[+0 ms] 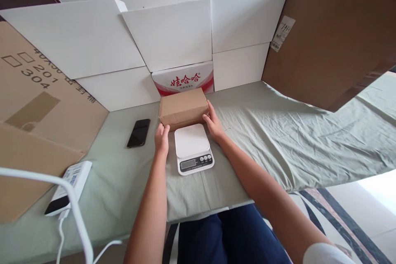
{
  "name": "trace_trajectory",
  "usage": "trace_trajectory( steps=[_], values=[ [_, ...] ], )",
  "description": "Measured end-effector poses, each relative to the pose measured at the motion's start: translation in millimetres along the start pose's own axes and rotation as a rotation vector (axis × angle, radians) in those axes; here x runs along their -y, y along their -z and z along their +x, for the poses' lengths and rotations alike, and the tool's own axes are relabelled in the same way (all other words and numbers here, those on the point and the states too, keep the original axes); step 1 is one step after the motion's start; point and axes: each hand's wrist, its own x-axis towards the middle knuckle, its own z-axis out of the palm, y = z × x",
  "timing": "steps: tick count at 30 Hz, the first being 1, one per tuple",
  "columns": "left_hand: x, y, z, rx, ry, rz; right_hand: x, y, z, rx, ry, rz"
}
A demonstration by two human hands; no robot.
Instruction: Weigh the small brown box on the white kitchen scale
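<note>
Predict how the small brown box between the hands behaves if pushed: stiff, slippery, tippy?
Probably stiff: the small brown box has flat faces, straight edges. Likely grippy, given its matte cardboard. Unlikely to tip easily; it looks wider than tall.

The small box point(183, 108) was matt brown cardboard, and the kitchen scale point(192, 141) had a smooth white plastic body. The phone point(139, 133) showed a glossy, glass-like face, while the cloth point(252, 142) looked matt and wrinkled. The large right-hand box point(328, 29) was dull cardboard bearing a paper label point(283, 33).
</note>
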Motion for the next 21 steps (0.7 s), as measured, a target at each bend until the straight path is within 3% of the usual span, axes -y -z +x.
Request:
trace_trajectory(
  steps=[7,15,21],
  values=[
    [-30.7,-4.9,-41.0,0.011,-0.168,-0.034,21.6,8.4,-29.1,-0.025,0.144,-0.048],
    [-25.6,23.8,-132.2,-0.062,-0.096,0.025,40.7,34.6,-99.7,0.051,0.148,-0.150],
    [-19.9,27.9,-140.7,-0.091,-0.071,0.035,43.8,33.6,-106.3,0.080,0.140,-0.153]
  ],
)
